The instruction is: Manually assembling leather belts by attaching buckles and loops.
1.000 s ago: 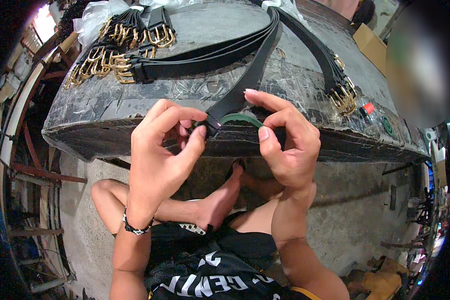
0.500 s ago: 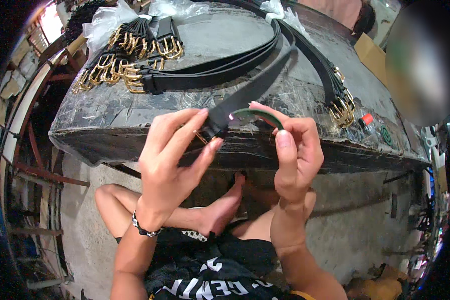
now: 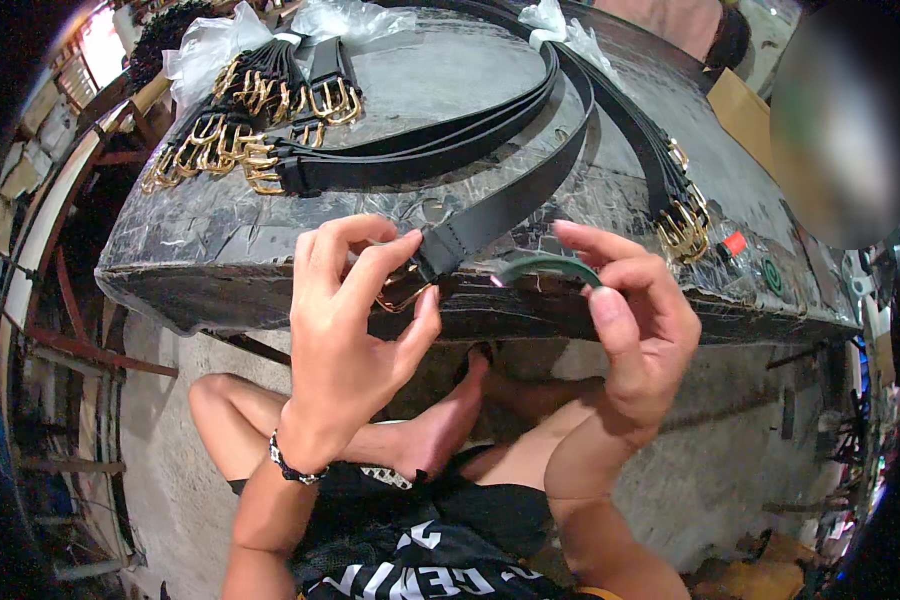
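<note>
My left hand [image 3: 355, 300] grips the buckle end of a black belt [image 3: 515, 205], just over the table's near edge. Its gold buckle [image 3: 406, 300] shows partly between thumb and fingers, and the strap runs away to the tied bundle behind. Between thumb and forefinger, my right hand [image 3: 635, 325] pinches a curved green piece of mosquito coil [image 3: 550, 264]. The coil's bright pinkish tip points at the belt, a small gap away from it.
More black belts with gold buckles lie on the dark table [image 3: 450, 90], at left in a pile [image 3: 260, 95] and at right in a bundle [image 3: 670, 180]. A red cap-like piece [image 3: 734, 244] and a green spiral coil [image 3: 773, 276] rest near the right edge. Clear plastic [image 3: 215, 55] lies behind.
My right hand has drawn the coil piece rightward and slightly down, away from the belt. The belt end has turned in my left hand, so its stitched strap faces up more.
</note>
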Available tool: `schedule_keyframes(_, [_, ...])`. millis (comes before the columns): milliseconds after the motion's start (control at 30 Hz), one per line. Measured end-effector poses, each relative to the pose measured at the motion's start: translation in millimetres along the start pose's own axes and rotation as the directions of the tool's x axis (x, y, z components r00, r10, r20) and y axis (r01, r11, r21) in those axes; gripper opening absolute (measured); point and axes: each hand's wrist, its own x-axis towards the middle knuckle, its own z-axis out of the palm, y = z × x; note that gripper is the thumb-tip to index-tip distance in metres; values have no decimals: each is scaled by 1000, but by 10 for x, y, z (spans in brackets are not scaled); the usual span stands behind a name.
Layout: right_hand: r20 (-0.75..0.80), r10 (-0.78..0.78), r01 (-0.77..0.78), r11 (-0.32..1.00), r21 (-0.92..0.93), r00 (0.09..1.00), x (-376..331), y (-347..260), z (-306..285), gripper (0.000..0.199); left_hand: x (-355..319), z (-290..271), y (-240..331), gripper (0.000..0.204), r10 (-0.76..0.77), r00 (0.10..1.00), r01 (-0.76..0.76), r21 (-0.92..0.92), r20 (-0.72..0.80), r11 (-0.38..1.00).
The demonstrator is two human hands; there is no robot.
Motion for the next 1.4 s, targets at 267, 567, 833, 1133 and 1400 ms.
schedule_keyframes(267, [397, -72, 191, 944, -268, 915, 99, -100, -467, 12, -96, 105, -29, 48, 23, 1000, -24, -90, -21, 996])
schedule_keyframes(567, [292, 33, 68, 943, -326, 956, 179, -17, -398, 11, -89, 179, -14, 32, 103, 992, -103, -5, -74, 995])
schedule_keyframes(833, [78, -18, 17, 1000, 8, 997, 56, 4, -47, 9, -53, 103, -14, 18, -13, 998, 3, -158, -64, 988])
schedule_keyframes(1133, [-55, 14, -11, 999, 47, 998, 24, 262, 514, 11, -136, 78, -25, 24, -265, 963, 253, -463, 40, 849])
schedule_keyframes(1400, [-32, -111, 109, 993, -34, 993, 75, 323, 507, 12, -84, 186, 104, 43, -174, 984, 164, -191, -35, 968])
